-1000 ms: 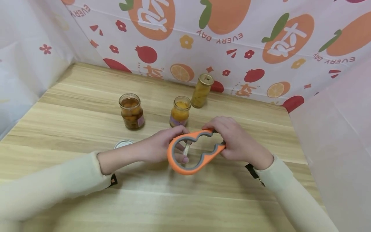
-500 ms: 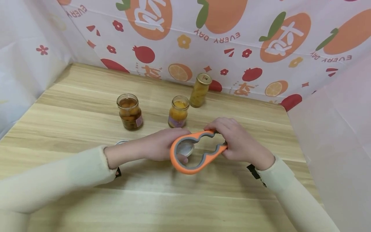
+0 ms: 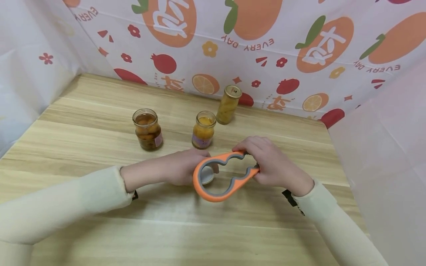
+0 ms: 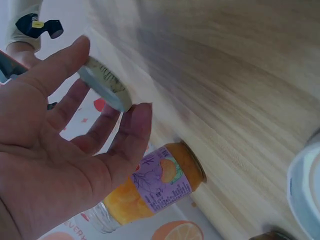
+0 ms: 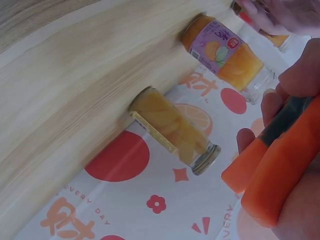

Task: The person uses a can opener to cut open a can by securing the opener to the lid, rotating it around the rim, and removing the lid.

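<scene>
My left hand (image 3: 183, 168) pinches a pale round jar lid (image 4: 106, 84) by its edge, between thumb and fingertips. In the head view this lid shows through the large loop of an orange jar opener (image 3: 214, 198) with grey ridged lining. My right hand (image 3: 274, 166) grips the opener's handle ends, its loop pointing left. Just beyond the left hand stands a lidless jar of orange fruit (image 3: 203, 135) with a purple label. Farther left is a lidless jar of dark fruit (image 3: 148, 130) in brown liquid.
A tall jar of yellow fruit (image 3: 229, 105) with a gold lid stands at the back near the printed curtain (image 3: 246, 59). Another lid (image 4: 307, 185) lies on the wooden table (image 3: 179, 236), hidden by the left forearm in the head view.
The lid in my left hand has turned from edge-on to showing its face, then shifted slightly left. The left forearm now covers the lid on the table. The right hand keeps its grip.
</scene>
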Tool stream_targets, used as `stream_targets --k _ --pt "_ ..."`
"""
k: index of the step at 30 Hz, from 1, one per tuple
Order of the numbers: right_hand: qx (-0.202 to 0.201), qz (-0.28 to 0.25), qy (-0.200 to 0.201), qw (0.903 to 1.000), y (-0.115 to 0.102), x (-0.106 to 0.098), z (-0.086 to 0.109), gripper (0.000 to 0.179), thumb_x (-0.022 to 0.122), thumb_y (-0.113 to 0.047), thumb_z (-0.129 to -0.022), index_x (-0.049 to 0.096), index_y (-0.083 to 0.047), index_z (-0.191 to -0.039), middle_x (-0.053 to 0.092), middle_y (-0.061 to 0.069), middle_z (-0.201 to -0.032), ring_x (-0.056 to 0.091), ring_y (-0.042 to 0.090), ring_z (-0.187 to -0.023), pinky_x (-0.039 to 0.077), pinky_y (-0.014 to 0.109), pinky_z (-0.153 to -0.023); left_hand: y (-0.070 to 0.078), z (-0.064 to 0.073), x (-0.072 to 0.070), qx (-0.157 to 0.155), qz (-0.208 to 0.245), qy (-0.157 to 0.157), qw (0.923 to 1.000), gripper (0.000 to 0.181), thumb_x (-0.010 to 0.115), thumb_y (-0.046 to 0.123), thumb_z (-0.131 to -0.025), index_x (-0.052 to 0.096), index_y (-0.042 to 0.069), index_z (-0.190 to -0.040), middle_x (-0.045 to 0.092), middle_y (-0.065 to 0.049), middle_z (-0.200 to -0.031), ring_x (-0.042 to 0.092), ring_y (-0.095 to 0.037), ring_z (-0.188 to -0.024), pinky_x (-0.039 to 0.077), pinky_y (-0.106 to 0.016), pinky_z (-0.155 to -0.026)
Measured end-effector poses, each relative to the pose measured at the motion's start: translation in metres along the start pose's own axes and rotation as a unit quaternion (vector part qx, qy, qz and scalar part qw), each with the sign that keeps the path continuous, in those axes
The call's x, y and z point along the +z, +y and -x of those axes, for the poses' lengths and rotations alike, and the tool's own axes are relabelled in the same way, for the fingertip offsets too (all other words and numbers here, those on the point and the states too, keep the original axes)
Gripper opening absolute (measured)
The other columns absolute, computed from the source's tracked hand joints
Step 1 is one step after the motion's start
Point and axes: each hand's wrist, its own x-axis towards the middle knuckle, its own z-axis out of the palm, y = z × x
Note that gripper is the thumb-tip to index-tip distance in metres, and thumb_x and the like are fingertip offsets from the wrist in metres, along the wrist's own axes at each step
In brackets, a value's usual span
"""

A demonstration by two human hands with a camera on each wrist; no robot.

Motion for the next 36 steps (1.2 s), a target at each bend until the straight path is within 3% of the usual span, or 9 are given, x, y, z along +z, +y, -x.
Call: stream_targets --k 9,13,18,22,28,36 --pt "0.006 -0.011 -0.012 0.9998 -0.0026 -0.0014 -0.0007 0.057 0.067 0.001 -0.065 0.061 -0.015 -0.120 0.061 -0.006 -0.107 0.053 0.011 -0.098 0.044 0.038 -0.088 0.0004 0.0021 -0.0004 -0.040 -0.030 -0.029 0.9984 0.039 0.085 0.012 -0.077 0.071 0.023 -0.112 0.063 0.004 -0.107 0.059 -0.018 -0.100 0.052 -0.041 -0.082" --pt "0.009 -0.007 -0.014 0.9998 -0.0025 -0.0008 -0.0014 0.057 0.067 0.001 -0.065 0.061 -0.015 -0.119 0.061 -0.006 -0.107 0.053 0.011 -0.099 0.044 0.038 -0.088 -0.0010 0.0022 0.0008 -0.039 -0.046 -0.029 0.9978 0.030 0.081 0.016 -0.083 0.070 0.026 -0.109 0.062 0.005 -0.107 0.058 -0.017 -0.098 0.052 -0.041 -0.078" --pt "0.011 -0.004 -0.017 0.9998 -0.0025 0.0007 -0.0018 0.058 0.069 0.001 -0.065 0.061 -0.016 -0.120 0.061 -0.006 -0.108 0.053 0.012 -0.100 0.044 0.039 -0.089 -0.0022 0.0027 0.0025 -0.060 -0.068 -0.048 0.9947 0.014 0.072 0.024 -0.091 0.069 0.032 -0.103 0.061 0.007 -0.111 0.054 -0.020 -0.101 0.050 -0.043 -0.076" --pt "0.009 -0.006 -0.013 0.9999 -0.0030 0.0017 -0.0028 0.058 0.068 0.001 -0.065 0.061 -0.015 -0.120 0.062 -0.005 -0.108 0.054 0.012 -0.100 0.045 0.039 -0.089 -0.0032 0.0034 0.0038 -0.077 -0.076 -0.063 0.9921 0.017 0.070 0.021 -0.092 0.069 0.036 -0.101 0.061 0.006 -0.114 0.052 -0.021 -0.104 0.049 -0.045 -0.077" --pt "0.002 -0.010 -0.014 0.9999 -0.0037 0.0038 -0.0048 0.055 0.066 0.000 -0.067 0.061 -0.015 -0.119 0.061 -0.006 -0.107 0.054 0.011 -0.097 0.046 0.037 -0.088 -0.0032 0.0043 0.0046 -0.074 -0.093 -0.074 0.9901 0.018 0.068 0.020 -0.094 0.068 0.037 -0.102 0.059 0.005 -0.113 0.051 -0.020 -0.102 0.047 -0.043 -0.076" --pt "0.012 -0.011 -0.009 0.9998 -0.0032 0.0051 -0.0065 0.059 0.068 0.002 -0.064 0.061 -0.014 -0.120 0.062 -0.005 -0.110 0.055 0.012 -0.101 0.046 0.038 -0.090 -0.0037 0.0079 0.0052 -0.079 -0.080 -0.063 0.9917 0.019 0.063 0.021 -0.098 0.068 0.038 -0.104 0.058 0.007 -0.124 0.051 -0.019 -0.110 0.048 -0.045 -0.082"
